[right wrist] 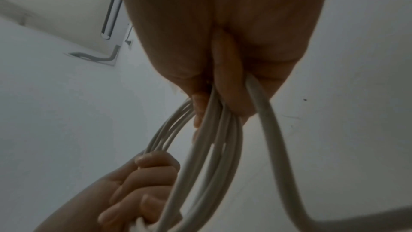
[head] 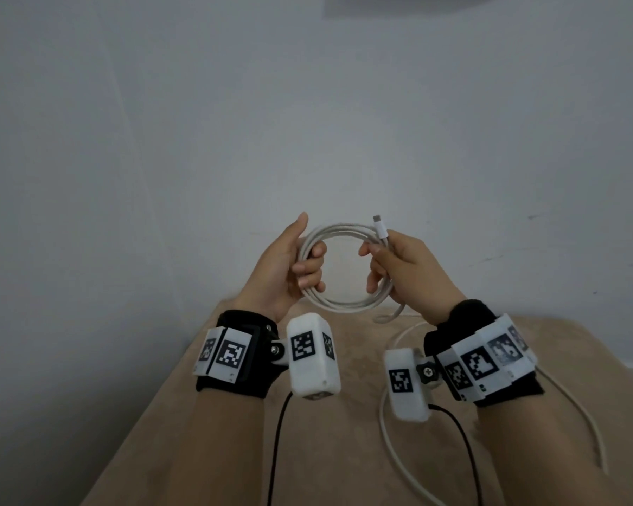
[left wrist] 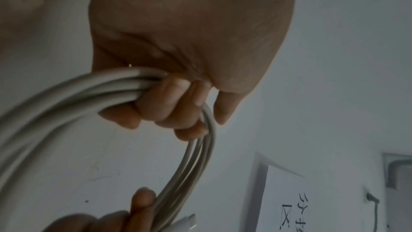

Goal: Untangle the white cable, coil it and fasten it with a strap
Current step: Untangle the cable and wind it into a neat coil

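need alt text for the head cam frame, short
Two hands hold a coiled white cable upright before a pale wall: the left hand grips its left side, the right hand its right side beside the upward-pointing connector. Uncoiled cable trails onto a beige surface; both wrists wear marker-tagged camera rigs.

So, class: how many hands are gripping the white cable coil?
2. The left hand grips the left side of the white cable coil; the right hand grips the right side, below the connector.
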`<state>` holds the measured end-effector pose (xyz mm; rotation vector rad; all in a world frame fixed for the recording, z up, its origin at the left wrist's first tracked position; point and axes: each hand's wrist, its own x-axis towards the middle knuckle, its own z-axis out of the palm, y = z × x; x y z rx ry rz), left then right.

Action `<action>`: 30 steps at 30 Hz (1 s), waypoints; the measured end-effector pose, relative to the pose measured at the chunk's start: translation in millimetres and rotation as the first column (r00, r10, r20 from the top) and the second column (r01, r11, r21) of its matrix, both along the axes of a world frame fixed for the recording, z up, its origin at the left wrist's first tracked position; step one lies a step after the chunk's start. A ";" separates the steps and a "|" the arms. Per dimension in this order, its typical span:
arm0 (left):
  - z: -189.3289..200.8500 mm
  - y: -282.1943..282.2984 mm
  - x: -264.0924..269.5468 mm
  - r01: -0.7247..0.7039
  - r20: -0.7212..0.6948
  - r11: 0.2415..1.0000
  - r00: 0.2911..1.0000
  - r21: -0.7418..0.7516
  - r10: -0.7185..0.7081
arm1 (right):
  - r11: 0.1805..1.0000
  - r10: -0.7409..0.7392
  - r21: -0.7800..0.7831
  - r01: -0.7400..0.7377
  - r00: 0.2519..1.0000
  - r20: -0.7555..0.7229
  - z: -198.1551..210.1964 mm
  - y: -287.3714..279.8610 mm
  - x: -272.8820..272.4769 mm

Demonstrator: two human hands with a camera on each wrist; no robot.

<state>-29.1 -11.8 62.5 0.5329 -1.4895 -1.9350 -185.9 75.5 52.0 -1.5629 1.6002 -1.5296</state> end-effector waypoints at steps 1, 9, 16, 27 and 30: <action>-0.1 0.5 0.4 0.006 0.054 1.000 0.999 -0.029 -0.005 | 1.000 0.006 0.020 -0.005 0.999 -0.043 0.1 1.0 -1.4; 0.9 13.5 -3.7 0.093 0.357 0.949 0.934 -0.301 0.022 | 0.982 0.094 0.189 -0.026 0.928 -0.362 6.3 9.6 -0.6; 1.7 19.6 -7.3 0.120 0.443 0.913 0.894 -0.389 0.071 | 0.970 0.110 0.244 0.004 0.885 -0.452 7.4 10.0 4.8; 1.4 16.0 -6.5 -0.077 0.272 0.913 0.941 -0.400 0.199 | 0.998 0.019 0.060 -0.016 0.999 -0.045 15.2 17.0 0.0; 1.4 13.7 -3.7 -0.114 0.224 0.922 0.952 -0.370 0.207 | 0.997 -0.073 0.009 0.073 0.993 0.089 19.1 20.7 -7.2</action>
